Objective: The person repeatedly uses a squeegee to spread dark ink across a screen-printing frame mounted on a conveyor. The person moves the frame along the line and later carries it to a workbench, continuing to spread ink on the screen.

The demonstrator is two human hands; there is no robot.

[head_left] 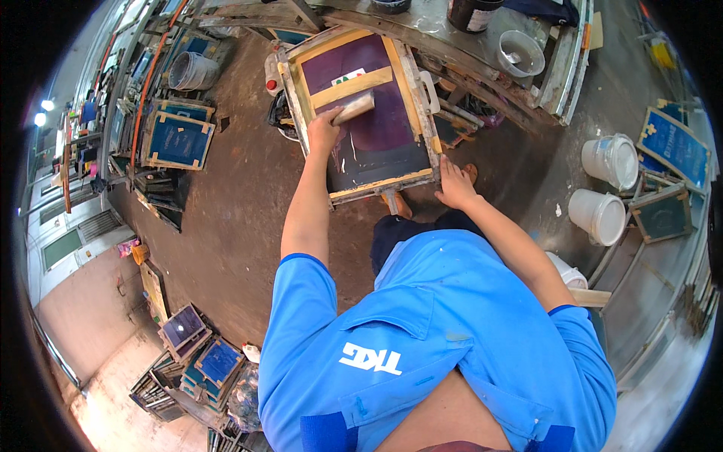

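A screen-printing frame (380,162) lies in front of me, its mesh dark purple and edged with yellowish tape and wood. My left hand (324,134) is closed around one end of a short squeegee (355,108) with a worn, pale handle. The squeegee is over the middle of the mesh, just below a strip of tan tape (352,87). A small white patch with red and green marks (348,77) shows above that strip. At the frame's near right corner, my right hand (456,184) touches the edge with fingers stretched out.
Beyond the frame, a wooden bench (452,41) carries a clear tub (520,53) and a dark bucket (473,13). White lidded buckets (608,160) stand at right. Framed screens (178,141) lean at left, with more stacked (218,360) at lower left. A grey bucket (193,71) sits far left.
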